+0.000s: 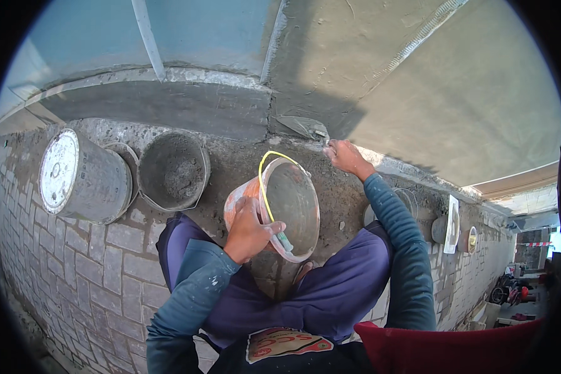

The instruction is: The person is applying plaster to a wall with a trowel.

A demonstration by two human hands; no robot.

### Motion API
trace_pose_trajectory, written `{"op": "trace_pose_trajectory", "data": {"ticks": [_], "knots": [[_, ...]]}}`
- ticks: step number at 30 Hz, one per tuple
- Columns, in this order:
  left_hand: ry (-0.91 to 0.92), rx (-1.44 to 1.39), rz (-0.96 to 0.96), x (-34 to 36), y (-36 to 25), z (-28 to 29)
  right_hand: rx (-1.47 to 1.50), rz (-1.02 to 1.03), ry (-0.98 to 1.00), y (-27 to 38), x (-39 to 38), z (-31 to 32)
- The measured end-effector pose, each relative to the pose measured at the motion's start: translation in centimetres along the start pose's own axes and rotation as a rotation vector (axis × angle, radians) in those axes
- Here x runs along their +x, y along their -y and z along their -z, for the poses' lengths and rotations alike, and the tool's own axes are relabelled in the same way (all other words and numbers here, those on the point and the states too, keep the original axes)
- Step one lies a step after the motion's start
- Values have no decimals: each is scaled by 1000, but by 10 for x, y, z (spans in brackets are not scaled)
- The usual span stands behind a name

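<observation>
While a bucket (245, 192), grey-coated inside, tilts at the frame's centre, the left hand (249, 234) grips its side and the right hand (349, 159) clasps a trowel (299, 126) by the wall (315, 68), upper centre. Left of centre, a pail (144, 171) holds grey mix (184, 179); farther left, a drum (103, 184) shows a white end.

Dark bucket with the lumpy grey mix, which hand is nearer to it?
Left hand: right of the dark bucket, gripping the tilted bucket. The right hand is farther right, holding the trowel.

Trowel (302, 127) partly behind right fingers (335, 149)
</observation>
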State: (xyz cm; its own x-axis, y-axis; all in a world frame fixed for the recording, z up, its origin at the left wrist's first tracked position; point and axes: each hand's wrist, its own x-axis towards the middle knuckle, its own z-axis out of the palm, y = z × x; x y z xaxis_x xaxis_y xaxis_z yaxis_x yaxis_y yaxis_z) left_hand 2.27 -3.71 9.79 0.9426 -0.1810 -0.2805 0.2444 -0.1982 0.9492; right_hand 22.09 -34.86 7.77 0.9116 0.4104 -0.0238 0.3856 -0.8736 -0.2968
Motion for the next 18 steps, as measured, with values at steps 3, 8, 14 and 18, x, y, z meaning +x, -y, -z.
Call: {"op": "trace_pose_trajectory", "data": {"ticks": [3, 8, 14, 18], "knots": [[-24, 27, 70, -3, -5, 2, -83, -33, -77, 0, -7, -5], [-66, 63, 52, -4, -1, 4, -13, 39, -417, 37, -2, 94], [-83, 140, 32, -13, -2, 7, 226, 4, -376, 69, -23, 157], [-128, 274, -73, -28, -23, 10, 27, 70, -197, 29, -25, 55]]}}
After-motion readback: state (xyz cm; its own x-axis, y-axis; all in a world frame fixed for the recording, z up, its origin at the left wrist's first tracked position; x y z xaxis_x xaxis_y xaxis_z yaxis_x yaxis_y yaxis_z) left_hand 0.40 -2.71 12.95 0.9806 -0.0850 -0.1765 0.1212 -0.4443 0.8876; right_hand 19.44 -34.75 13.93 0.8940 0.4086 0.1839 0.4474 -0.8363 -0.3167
